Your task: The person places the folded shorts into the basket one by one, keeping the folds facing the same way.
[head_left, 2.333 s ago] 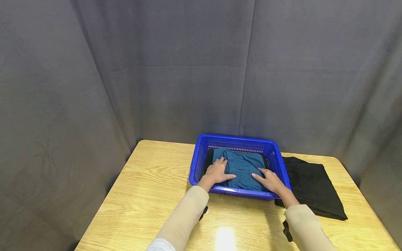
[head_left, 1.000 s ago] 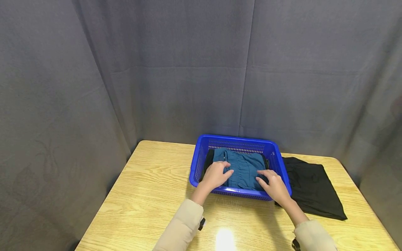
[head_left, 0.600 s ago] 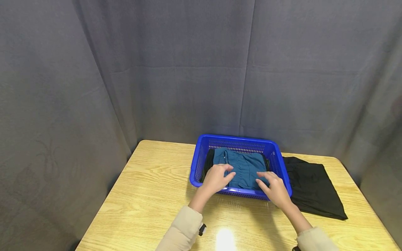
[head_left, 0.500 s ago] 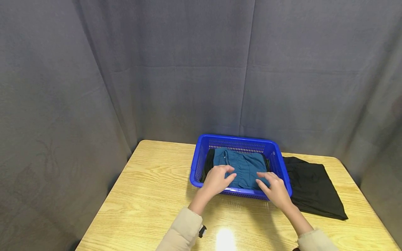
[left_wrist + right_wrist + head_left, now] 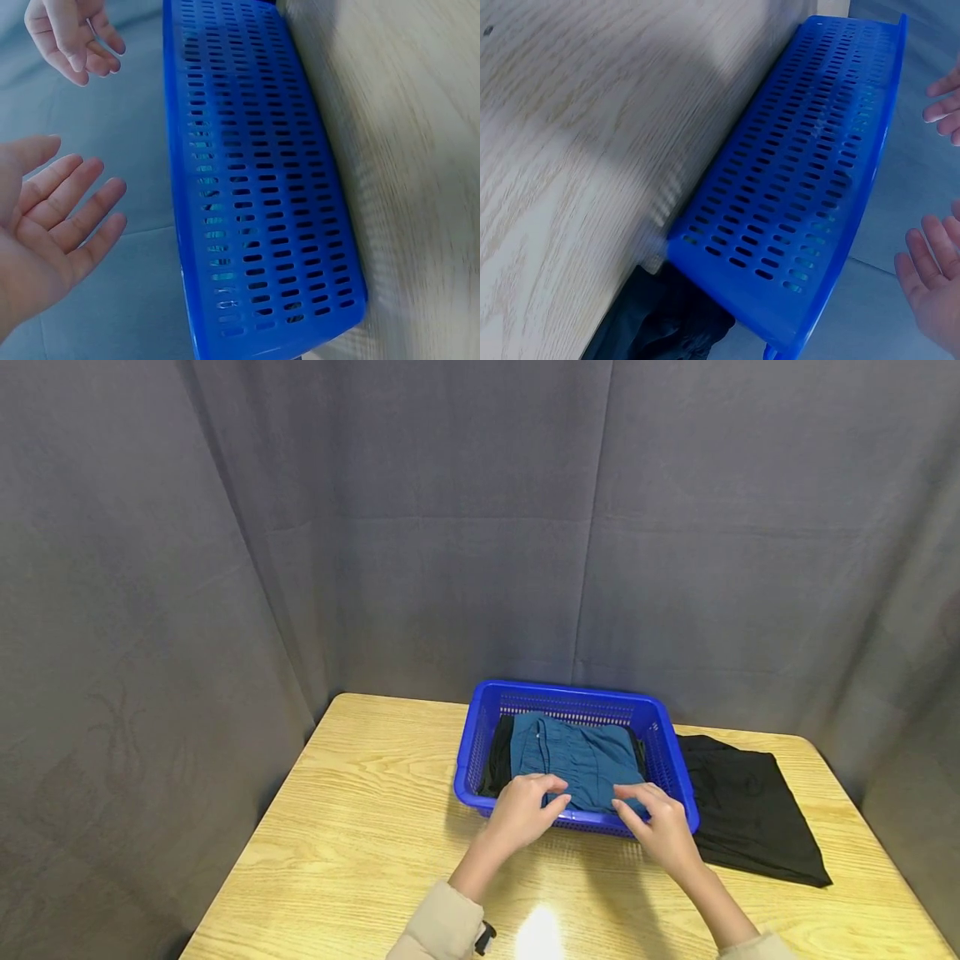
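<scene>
A blue perforated plastic basket (image 5: 566, 691) stands on the table near its back edge. Inside lies a folded teal garment (image 5: 581, 760) with a gathered band, on top of black clothing (image 5: 500, 756). My left hand (image 5: 521, 810) is raised at the basket's front left, its fingers loosely bent and nothing in them. Facing it, my right hand (image 5: 660, 827) hovers by the front right rim, also holding nothing. Both wrist views show the fingers above the rim, apart from the basket wall (image 5: 255, 172).
Black folded cloth (image 5: 753, 814) lies flat on the wooden table (image 5: 352, 810) to the right of the basket. Grey curtains (image 5: 450, 527) hang behind the table and along both sides.
Both hands rested on the teal garment earlier, then lifted off it and drew back toward the basket's front rim. The garment and basket stay in place.
</scene>
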The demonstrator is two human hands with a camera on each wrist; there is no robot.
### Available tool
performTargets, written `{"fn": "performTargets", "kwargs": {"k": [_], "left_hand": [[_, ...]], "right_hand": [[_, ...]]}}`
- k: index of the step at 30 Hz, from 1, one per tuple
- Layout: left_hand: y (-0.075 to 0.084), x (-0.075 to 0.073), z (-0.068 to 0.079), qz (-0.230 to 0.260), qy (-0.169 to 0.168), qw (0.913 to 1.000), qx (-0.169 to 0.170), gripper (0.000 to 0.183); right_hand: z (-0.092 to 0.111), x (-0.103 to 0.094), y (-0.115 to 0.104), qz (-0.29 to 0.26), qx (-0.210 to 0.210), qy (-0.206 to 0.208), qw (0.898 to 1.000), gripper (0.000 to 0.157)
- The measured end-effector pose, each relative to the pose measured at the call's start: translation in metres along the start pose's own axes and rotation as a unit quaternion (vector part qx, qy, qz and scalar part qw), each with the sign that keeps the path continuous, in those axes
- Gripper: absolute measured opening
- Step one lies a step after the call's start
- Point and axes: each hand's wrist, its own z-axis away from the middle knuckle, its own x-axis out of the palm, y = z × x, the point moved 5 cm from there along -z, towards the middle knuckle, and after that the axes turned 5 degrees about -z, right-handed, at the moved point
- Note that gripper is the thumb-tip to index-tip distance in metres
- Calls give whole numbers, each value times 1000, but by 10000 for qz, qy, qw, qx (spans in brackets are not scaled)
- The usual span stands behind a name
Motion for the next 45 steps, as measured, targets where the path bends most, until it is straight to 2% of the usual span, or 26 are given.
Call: {"fn": "performTargets", "kwargs": {"k": [11,16,22,33,45], "left_hand": [[8,-5,10,95,63,9999,17,19],[12,-6,12,87,195,9997,78,17],[15,-6,12,142,392,9989,215,14],[15,-7,15,221,549,9977,325,13],[14,-8,17,229,640,9971,334,12]], "right_hand": [[7,-6,-13,-339,-227,318,9987,24],[10,-6,-19,-368,-445,350,9977,25],[12,-8,-22,-416,-521,467,9967,26],[14,-14,-20,-488,-283,526,9970,26],[20,-19,-5,-393,-107,591,9974,16]]}}
